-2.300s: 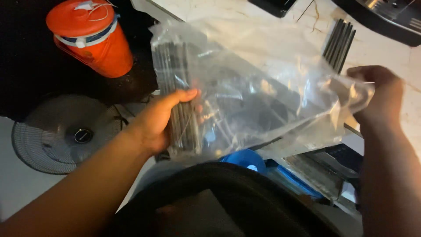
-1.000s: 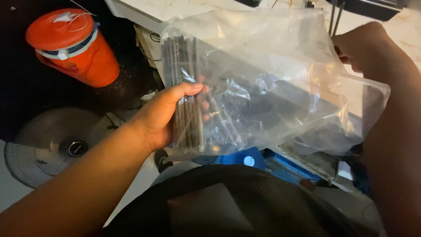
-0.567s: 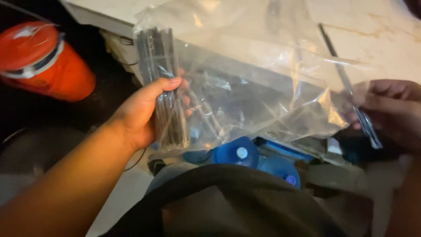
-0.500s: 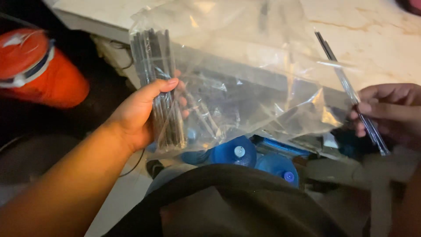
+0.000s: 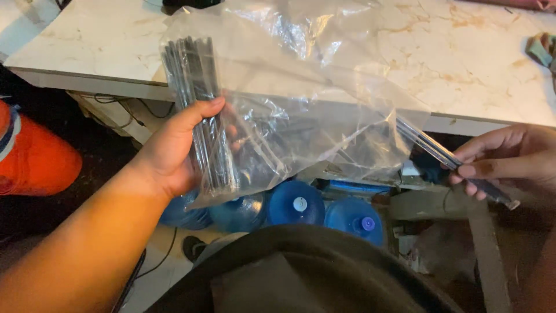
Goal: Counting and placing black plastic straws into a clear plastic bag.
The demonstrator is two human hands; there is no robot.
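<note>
Gripping a bundle of dark rods (image 5: 200,110) through a clear plastic bag (image 5: 307,98), the left hand (image 5: 171,150) closes around both. The bag's crumpled film blurs its contents. Rightward, the right hand (image 5: 509,159) pinches a few thin rods (image 5: 446,156), their upper ends lost behind plastic.

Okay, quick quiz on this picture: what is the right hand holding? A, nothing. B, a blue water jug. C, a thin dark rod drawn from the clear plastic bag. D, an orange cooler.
C: the right hand pinches a thin dark rod at the mouth of the clear plastic bag, while the left hand grips the bundle of rods through it.
</note>
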